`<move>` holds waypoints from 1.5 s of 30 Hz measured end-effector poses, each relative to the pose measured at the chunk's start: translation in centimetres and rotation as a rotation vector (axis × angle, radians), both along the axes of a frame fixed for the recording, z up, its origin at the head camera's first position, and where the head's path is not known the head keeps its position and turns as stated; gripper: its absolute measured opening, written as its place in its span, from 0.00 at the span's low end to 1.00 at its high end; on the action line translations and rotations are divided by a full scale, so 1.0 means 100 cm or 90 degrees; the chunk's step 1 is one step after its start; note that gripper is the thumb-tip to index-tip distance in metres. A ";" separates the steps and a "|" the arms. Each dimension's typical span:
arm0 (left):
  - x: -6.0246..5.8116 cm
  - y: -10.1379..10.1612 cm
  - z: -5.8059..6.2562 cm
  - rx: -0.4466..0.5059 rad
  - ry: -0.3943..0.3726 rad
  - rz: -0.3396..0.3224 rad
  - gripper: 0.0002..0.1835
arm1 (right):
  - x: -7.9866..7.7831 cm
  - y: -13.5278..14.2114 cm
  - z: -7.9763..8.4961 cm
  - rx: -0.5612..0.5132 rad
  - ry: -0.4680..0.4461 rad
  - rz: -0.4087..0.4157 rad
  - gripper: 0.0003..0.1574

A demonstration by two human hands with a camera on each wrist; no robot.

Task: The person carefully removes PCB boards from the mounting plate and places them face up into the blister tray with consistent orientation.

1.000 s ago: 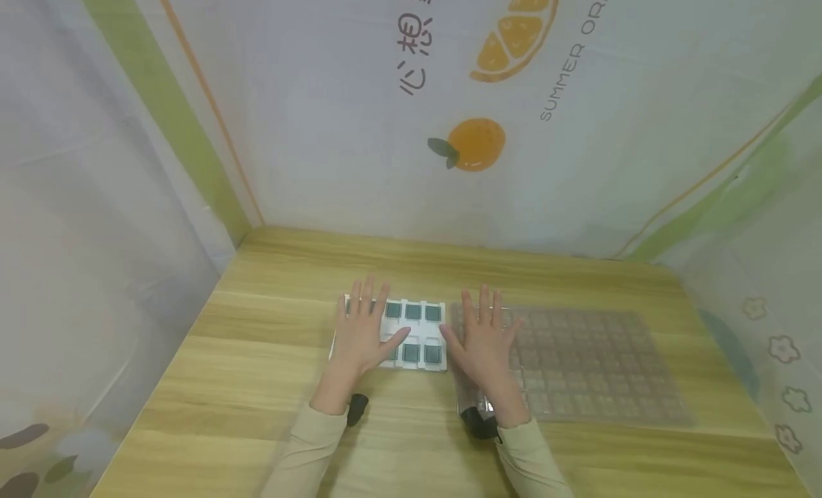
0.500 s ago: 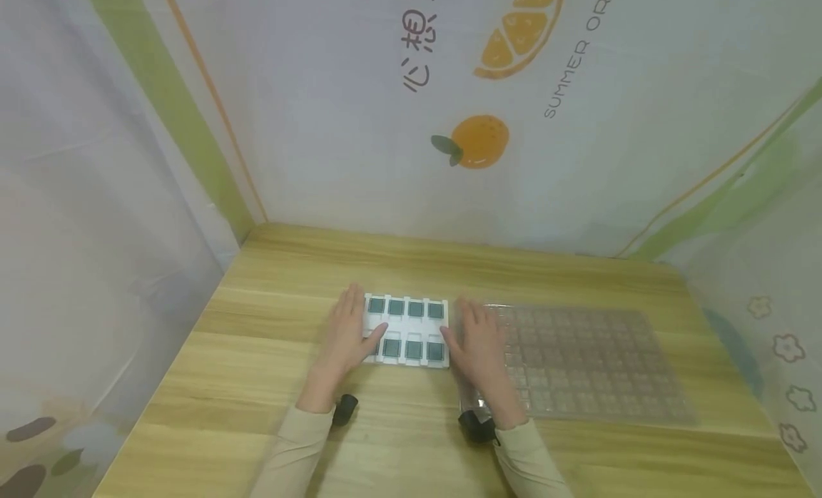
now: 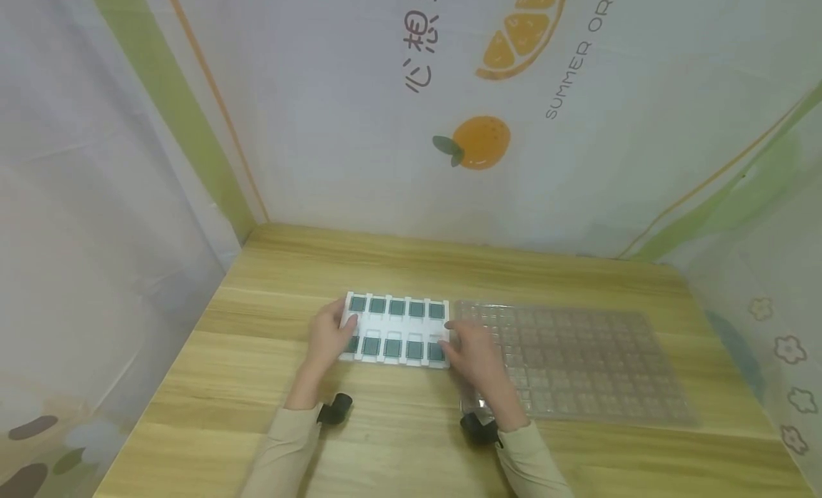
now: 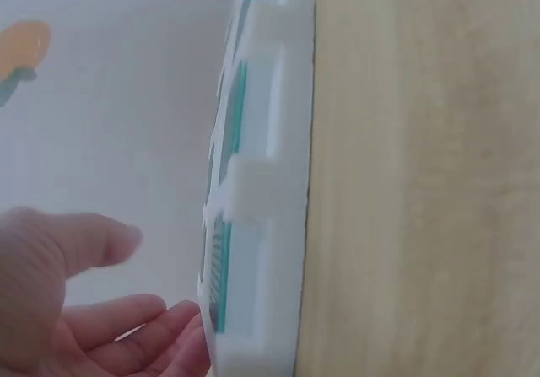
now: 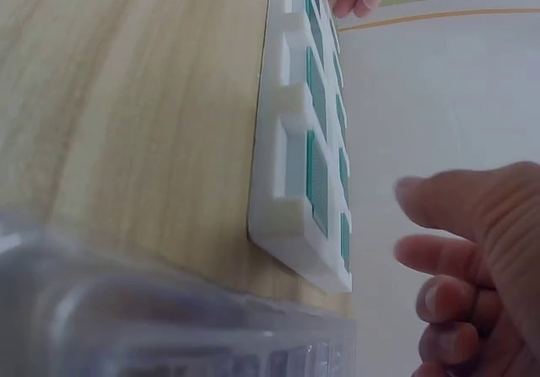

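A white foam-like tray [image 3: 398, 329] lies flat on the table, with two rows of dark green square pieces [image 3: 393, 348] set in its slots. Teal edges of these thin squares [image 4: 232, 280] show in the left wrist view. My left hand [image 3: 329, 339] is at the tray's left end; its fingertips [image 4: 181, 326] meet that end while the thumb stands apart above. At the right end is my right hand [image 3: 478, 352]. In the right wrist view its thumb [image 5: 443, 198] and loosely bent fingers look apart from the tray and hold nothing.
A clear plastic tray [image 3: 591, 366] with many small compartments lies right of the white one, partly under my right hand and wrist. The wooden table [image 3: 398, 441] backs onto a white curtain [image 3: 334, 148] with orange prints. Black wrist devices [image 3: 337, 410] sit below the hands.
My left hand has slid left off the top of the white tray to its left end, uncovering more green squares. The right hand's spread fingers have drawn in and bent beside the right end.
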State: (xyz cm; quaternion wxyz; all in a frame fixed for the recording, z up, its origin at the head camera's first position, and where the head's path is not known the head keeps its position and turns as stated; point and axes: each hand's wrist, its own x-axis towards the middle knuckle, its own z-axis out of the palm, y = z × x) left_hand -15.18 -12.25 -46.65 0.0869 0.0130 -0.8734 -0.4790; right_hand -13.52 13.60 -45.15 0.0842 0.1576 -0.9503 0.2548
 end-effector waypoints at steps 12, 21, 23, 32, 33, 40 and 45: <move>-0.007 -0.012 -0.008 0.076 -0.077 0.024 0.20 | 0.002 0.001 -0.004 0.065 -0.057 0.042 0.18; -0.009 -0.013 -0.012 0.082 -0.085 0.036 0.19 | 0.001 0.001 -0.005 0.090 -0.053 0.058 0.18; -0.009 -0.013 -0.013 0.084 -0.087 0.040 0.18 | 0.000 0.001 -0.004 0.091 -0.056 0.061 0.17; -0.009 -0.013 -0.014 0.070 -0.088 0.049 0.17 | -0.001 0.000 -0.005 0.109 -0.044 0.068 0.17; -0.009 -0.013 -0.014 0.068 -0.089 0.049 0.16 | -0.001 0.000 -0.006 0.112 -0.042 0.068 0.17; -0.009 -0.014 -0.015 0.063 -0.085 0.047 0.16 | -0.002 -0.001 -0.006 0.119 -0.040 0.070 0.17; -0.009 -0.014 -0.015 0.063 -0.083 0.048 0.16 | -0.003 0.000 -0.007 0.118 -0.056 0.072 0.17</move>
